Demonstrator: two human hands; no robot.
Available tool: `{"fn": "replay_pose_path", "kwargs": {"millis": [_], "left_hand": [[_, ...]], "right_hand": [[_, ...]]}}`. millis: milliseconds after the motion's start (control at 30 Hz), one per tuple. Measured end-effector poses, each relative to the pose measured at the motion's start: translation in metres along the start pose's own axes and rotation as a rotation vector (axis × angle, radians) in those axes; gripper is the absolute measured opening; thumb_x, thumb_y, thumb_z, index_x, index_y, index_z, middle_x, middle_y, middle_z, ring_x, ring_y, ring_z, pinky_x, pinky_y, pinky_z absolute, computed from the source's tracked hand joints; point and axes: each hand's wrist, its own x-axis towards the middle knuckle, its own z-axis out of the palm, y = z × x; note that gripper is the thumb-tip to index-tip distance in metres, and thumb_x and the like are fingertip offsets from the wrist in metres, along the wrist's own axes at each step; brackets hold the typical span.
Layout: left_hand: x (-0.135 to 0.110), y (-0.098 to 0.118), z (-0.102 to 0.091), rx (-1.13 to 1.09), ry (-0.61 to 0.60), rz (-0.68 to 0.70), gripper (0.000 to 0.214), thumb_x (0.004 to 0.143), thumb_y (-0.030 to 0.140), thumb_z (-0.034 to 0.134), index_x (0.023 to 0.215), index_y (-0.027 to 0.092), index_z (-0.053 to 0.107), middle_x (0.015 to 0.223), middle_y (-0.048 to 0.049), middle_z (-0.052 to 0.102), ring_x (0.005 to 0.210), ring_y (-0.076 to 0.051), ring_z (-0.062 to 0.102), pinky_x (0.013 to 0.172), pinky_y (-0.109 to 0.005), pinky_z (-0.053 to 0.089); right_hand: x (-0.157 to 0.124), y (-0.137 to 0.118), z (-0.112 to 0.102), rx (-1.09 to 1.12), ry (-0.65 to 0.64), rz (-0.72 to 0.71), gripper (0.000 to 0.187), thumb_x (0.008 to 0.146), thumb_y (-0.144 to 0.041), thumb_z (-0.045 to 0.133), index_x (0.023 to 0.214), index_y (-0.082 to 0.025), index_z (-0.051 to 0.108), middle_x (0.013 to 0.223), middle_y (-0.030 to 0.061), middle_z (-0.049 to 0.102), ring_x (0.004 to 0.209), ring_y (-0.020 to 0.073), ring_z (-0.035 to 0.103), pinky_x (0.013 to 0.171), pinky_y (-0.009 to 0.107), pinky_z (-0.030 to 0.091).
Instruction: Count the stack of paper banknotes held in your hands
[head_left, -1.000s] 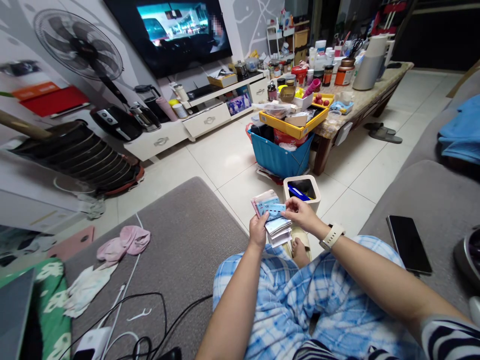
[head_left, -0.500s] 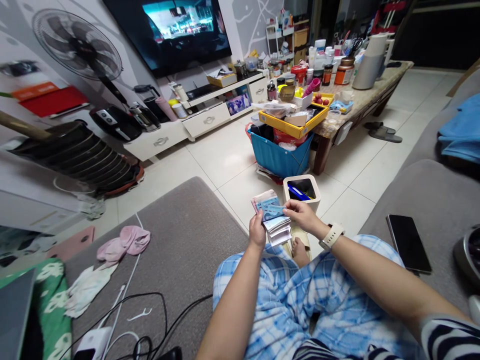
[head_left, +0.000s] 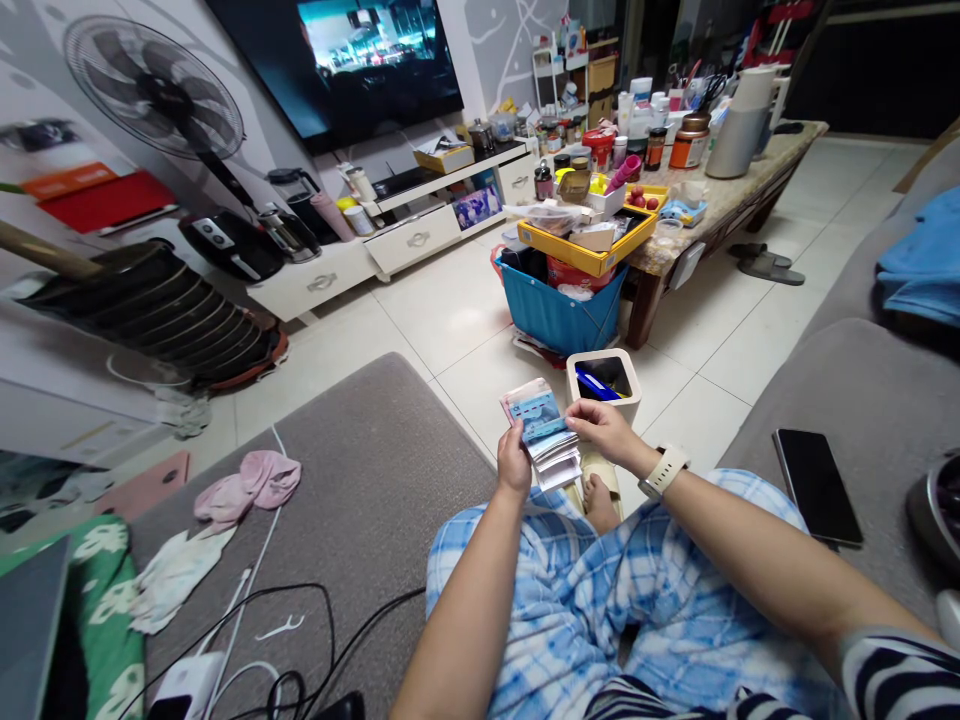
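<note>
A stack of paper slips and cards [head_left: 541, 428], blue and pink on top and white below, sits between both hands above my knees. My left hand [head_left: 514, 462] grips its left edge with the thumb on the upper sheets. My right hand [head_left: 604, 428], with a pale watch on the wrist, pinches the right edge of the stack. Both hands are closed on the stack. Just beyond them stands a small white bin [head_left: 604, 378] on the tiled floor.
A grey sofa [head_left: 360, 480] holds pink and white cloths [head_left: 247, 480], cables and a charger [head_left: 187, 685]. A black phone [head_left: 817, 487] lies on the right cushion. A blue crate [head_left: 559, 315] and a cluttered table [head_left: 720, 200] stand ahead, with a TV [head_left: 360, 60] and a fan [head_left: 154, 85] behind.
The blue top slip, held out to the right a second ago, has gone back onto the fanned upper sheets. My right hand drew slightly in.
</note>
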Motion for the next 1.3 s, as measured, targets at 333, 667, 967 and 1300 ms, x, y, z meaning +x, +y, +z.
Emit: {"fn": "replay_pose_path", "kwargs": {"millis": [333, 667, 967, 1300], "left_hand": [[-0.006, 0.011, 0.008, 0.014, 0.013, -0.026, 0.038, 0.072, 0.045, 0.062, 0.084, 0.010, 0.070, 0.087, -0.0096, 0.072, 0.088, -0.025, 0.066, 0.085, -0.038, 0.047], [-0.003, 0.006, 0.005, 0.010, 0.024, -0.005, 0.030, 0.071, 0.042, 0.064, 0.079, 0.014, 0.071, 0.081, -0.0056, 0.072, 0.080, -0.023, 0.066, 0.082, -0.035, 0.047], [-0.008, 0.011, 0.011, 0.028, -0.002, -0.036, 0.031, 0.064, 0.044, 0.070, 0.079, 0.016, 0.071, 0.078, -0.0047, 0.071, 0.079, -0.023, 0.066, 0.079, -0.035, 0.048], [-0.011, 0.012, 0.014, 0.016, -0.061, -0.067, 0.037, 0.063, 0.042, 0.072, 0.086, 0.014, 0.069, 0.083, -0.0070, 0.071, 0.080, -0.024, 0.066, 0.080, -0.037, 0.047]], "right_hand": [[-0.001, 0.001, 0.000, 0.022, -0.055, -0.002, 0.027, 0.078, -0.043, 0.060, 0.084, -0.016, 0.063, 0.074, 0.0017, 0.058, 0.065, 0.0133, 0.050, 0.062, 0.026, 0.039], [-0.002, -0.006, 0.001, 0.054, -0.070, -0.001, 0.030, 0.077, -0.046, 0.060, 0.077, -0.016, 0.061, 0.069, 0.0013, 0.058, 0.064, 0.0130, 0.050, 0.061, 0.026, 0.039], [0.001, 0.003, 0.000, 0.018, 0.033, 0.036, 0.032, 0.069, -0.045, 0.069, 0.078, -0.017, 0.056, 0.067, -0.0009, 0.055, 0.059, 0.0115, 0.047, 0.057, 0.025, 0.038], [0.003, 0.010, -0.001, -0.057, 0.111, 0.047, 0.027, 0.073, -0.043, 0.063, 0.083, -0.018, 0.055, 0.073, -0.0004, 0.054, 0.064, 0.0128, 0.047, 0.060, 0.026, 0.038]]}}
